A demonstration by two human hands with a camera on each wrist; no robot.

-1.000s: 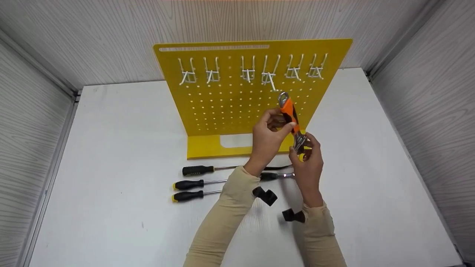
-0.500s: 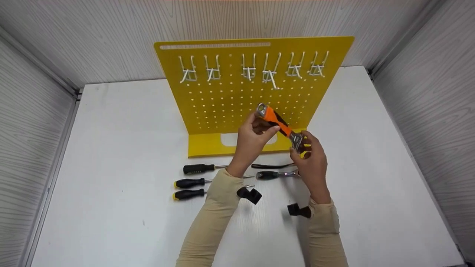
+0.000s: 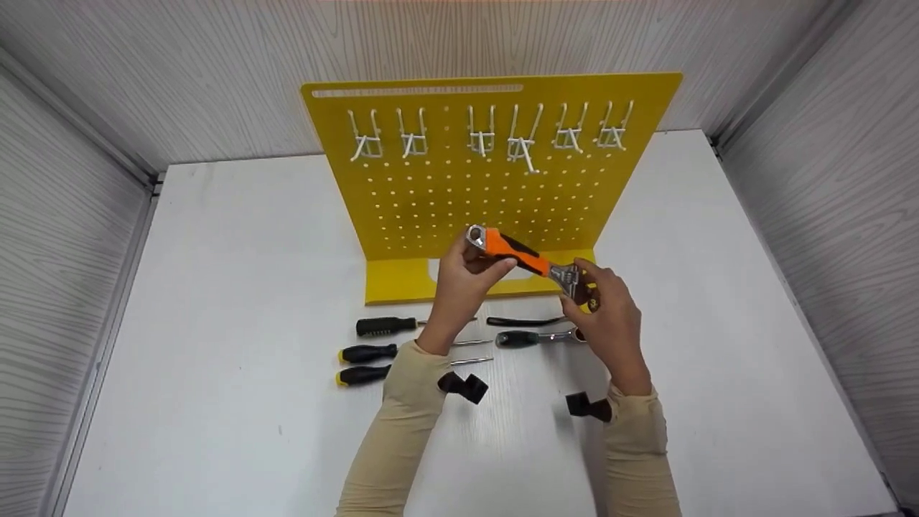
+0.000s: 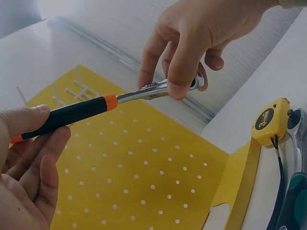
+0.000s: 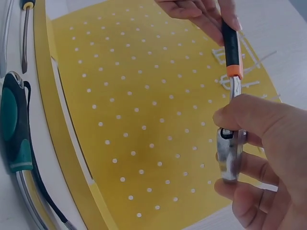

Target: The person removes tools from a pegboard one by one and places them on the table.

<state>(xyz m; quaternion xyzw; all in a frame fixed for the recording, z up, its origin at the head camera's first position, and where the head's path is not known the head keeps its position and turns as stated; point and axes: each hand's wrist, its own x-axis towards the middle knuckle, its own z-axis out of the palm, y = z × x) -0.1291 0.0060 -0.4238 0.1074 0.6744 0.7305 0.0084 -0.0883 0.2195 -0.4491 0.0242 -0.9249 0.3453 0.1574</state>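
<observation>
An adjustable wrench [image 3: 523, 257] with an orange and black handle is held up in front of the yellow pegboard, slanting down to the right in the head view. My left hand [image 3: 459, 283] pinches the handle near its ringed end, thumb on one side and fingers on the other. At the metal head, my right hand [image 3: 609, 312] grips between thumb and fingers; the right wrist view shows the wrench head [image 5: 229, 153] among the fingers. White double hooks [image 3: 521, 140] line the pegboard's upper part, above the wrench and apart from it.
The yellow pegboard [image 3: 402, 208] stands on a white table [image 3: 237, 287]. Before its base lie several screwdrivers [image 3: 384, 327], a ratchet wrench [image 3: 518, 339] and a yellow tape measure [image 4: 270, 121] with a black strap [image 3: 520, 322]. Walls close in the back and sides.
My left hand has moved left and down, swinging the wrench from nearly upright to a shallow slant. My right hand has stayed on the head, shifting slightly right.
</observation>
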